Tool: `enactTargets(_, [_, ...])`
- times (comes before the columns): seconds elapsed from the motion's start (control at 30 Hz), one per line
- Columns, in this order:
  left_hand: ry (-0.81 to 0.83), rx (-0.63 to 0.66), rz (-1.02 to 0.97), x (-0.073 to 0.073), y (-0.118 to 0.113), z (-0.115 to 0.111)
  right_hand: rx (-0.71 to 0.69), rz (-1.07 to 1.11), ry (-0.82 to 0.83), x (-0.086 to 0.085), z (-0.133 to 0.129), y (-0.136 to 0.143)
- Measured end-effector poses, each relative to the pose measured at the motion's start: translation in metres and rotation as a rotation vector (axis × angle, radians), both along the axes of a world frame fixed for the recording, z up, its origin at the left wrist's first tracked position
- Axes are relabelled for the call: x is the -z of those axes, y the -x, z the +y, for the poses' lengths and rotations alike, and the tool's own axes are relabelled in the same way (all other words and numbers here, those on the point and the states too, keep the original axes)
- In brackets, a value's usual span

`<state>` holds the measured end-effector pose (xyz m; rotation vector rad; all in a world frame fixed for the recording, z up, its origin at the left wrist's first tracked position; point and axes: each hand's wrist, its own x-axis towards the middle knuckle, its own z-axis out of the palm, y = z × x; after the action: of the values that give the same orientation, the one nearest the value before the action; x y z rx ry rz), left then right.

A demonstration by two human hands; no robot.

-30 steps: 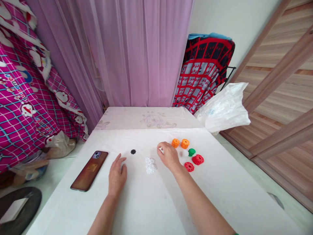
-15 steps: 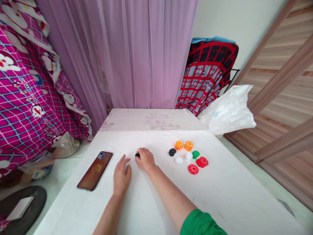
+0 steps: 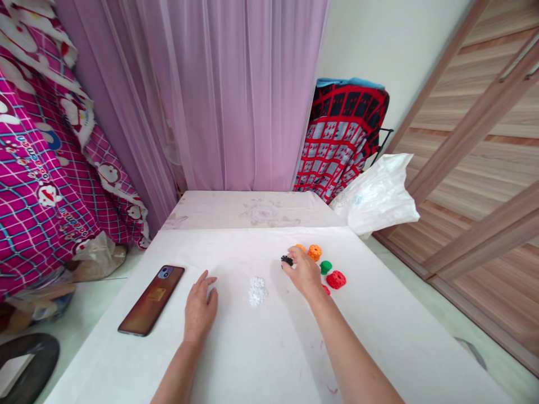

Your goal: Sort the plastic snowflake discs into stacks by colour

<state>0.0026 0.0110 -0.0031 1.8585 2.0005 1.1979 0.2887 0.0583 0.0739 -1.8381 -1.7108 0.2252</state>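
Note:
My right hand (image 3: 304, 271) pinches a black piece (image 3: 287, 260) between thumb and fingers, over the right part of the white table. My left hand (image 3: 201, 307) rests left of centre with its fingers apart and nothing in it. White pieces (image 3: 257, 291) lie in a small group between my hands. Just beyond my right hand are orange pieces (image 3: 314, 252), one of them partly covered by the fingers. A green piece (image 3: 325, 267) and red pieces (image 3: 336, 279) lie to its right, with another red one half hidden by the hand.
A brown phone (image 3: 151, 300) lies on the left of the white table (image 3: 236, 359). A white plastic bag (image 3: 377, 196) stands at the back right corner. Purple curtains (image 3: 244, 95) hang behind the table, and a cloth-covered item (image 3: 337, 134) is beyond the bag.
My right hand has moved right, now with a black piece by the coloured pieces. White pieces now lie between my hands. The view has shifted slightly, and my left hand remains open.

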Motion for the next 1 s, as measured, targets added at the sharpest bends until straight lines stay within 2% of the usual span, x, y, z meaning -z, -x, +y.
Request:
enactTargets(0.13, [0.015, 0.005, 0.017, 0.0, 0.0, 0.0, 0.03, -0.059, 0.047, -0.001, 0.004, -0.022])
enactTargets(0.33, [0.014, -0.003, 0.035, 0.0, 0.001, 0.0, -0.011, -0.077, 0.051, 0.003, 0.009, -0.019])
enactTargets(0.43, [0.018, -0.002, 0.059, 0.001, 0.002, 0.001, -0.019, -0.038, -0.042, 0.001, 0.002, -0.022])
enactTargets(0.53, [0.005, 0.005, 0.09, 0.003, 0.002, 0.002, -0.05, 0.025, -0.177, 0.003, -0.02, -0.023])
enactTargets(0.63, [-0.001, 0.01, 0.122, 0.003, 0.003, 0.003, -0.181, 0.082, -0.206, 0.015, -0.054, -0.013])
enactTargets(0.73, [0.012, 0.031, 0.166, 0.0, 0.003, 0.004, -0.354, 0.067, -0.11, 0.036, -0.081, 0.003])
enactTargets(0.87, [0.055, 0.061, 0.268, -0.007, -0.002, 0.002, -0.353, 0.032, -0.05, 0.056, -0.092, 0.016])
enactTargets(1.0, [0.091, 0.068, 0.337, -0.009, -0.009, -0.003, -0.342, 0.04, -0.071, 0.061, -0.088, 0.016])
